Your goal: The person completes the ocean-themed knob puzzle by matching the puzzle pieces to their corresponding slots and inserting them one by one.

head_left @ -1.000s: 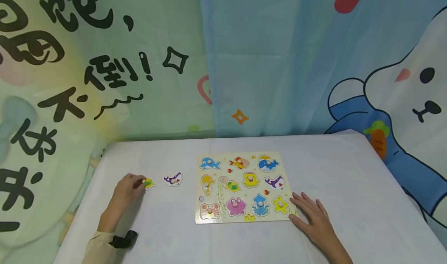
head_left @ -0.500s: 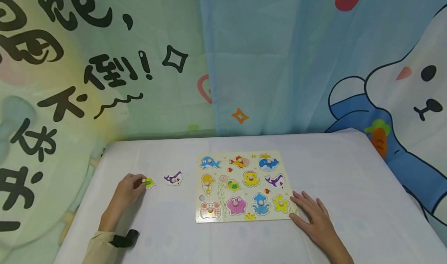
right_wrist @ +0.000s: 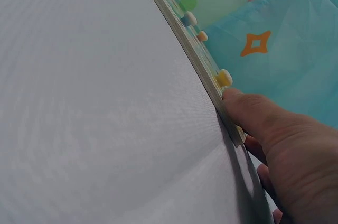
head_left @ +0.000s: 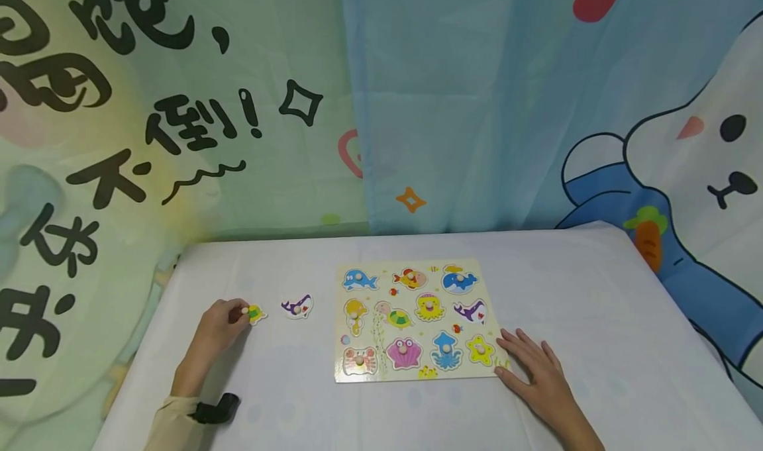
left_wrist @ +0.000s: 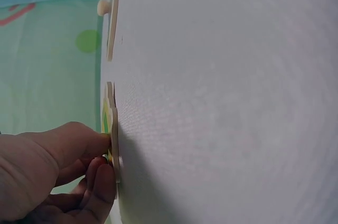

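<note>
At the left of the table, my left hand point(head_left: 216, 335) pinches a small green-and-yellow turtle puzzle piece point(head_left: 256, 314) between thumb and fingers. In the left wrist view the turtle piece point(left_wrist: 114, 142) lies flat on or just at the cloth, its knob hidden by the fingers. Just right of it lies a purple-and-white whale piece point(head_left: 297, 306), its wooden knob point(left_wrist: 103, 7) showing. The sea-animal peg puzzle board point(head_left: 417, 375) lies in the middle, most of its animals bearing knobs. My right hand point(head_left: 539, 378) rests with spread fingers at its right edge, the thumb point(right_wrist: 253, 109) touching the near corner.
A white cloth point(head_left: 596, 292) covers the table. Behind it hangs a printed curtain point(head_left: 441, 106) with dark lettering and a white cartoon animal. A black strap device point(head_left: 216, 409) sits at the left wrist.
</note>
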`<state>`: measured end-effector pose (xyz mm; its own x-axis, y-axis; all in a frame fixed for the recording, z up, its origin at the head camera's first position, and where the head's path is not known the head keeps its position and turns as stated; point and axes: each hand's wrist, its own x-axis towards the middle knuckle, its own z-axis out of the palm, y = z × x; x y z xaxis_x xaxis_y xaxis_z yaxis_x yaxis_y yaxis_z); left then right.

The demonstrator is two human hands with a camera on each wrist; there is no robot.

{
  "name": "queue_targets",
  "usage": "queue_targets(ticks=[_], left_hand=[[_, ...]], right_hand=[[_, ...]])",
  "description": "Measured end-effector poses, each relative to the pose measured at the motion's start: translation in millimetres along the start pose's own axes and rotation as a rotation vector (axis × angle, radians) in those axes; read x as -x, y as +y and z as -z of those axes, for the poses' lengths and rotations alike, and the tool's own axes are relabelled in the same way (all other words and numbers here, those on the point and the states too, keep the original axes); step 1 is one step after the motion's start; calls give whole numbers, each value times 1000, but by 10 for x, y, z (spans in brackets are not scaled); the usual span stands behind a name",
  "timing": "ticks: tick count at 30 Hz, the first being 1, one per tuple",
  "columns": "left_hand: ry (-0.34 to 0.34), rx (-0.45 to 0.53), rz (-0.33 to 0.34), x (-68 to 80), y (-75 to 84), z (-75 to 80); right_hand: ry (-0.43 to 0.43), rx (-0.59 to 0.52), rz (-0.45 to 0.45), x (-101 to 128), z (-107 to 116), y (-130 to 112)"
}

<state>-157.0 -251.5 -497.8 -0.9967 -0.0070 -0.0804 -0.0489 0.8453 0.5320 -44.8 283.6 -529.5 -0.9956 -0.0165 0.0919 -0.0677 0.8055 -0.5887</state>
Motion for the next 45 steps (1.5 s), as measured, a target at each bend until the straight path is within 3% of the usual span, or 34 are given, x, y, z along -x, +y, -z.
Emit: queue_targets(ticks=[9, 14, 27, 37, 45], left_hand=[[35, -3, -6, -3, 56, -2], [35, -21, -65, -30, 101, 12], [50, -4, -166, -12, 455, -26], [9, 43, -246, -103, 849, -326], [-109, 73, -296, -123, 1328, -637]], right_hand=[[3, -2, -3, 2, 8, 25], [-4, -4, -9, 4, 11, 15], [6, 2, 1, 8, 3, 10], [2, 8, 11, 2, 18, -2], [3, 2, -4, 7, 5, 7]])
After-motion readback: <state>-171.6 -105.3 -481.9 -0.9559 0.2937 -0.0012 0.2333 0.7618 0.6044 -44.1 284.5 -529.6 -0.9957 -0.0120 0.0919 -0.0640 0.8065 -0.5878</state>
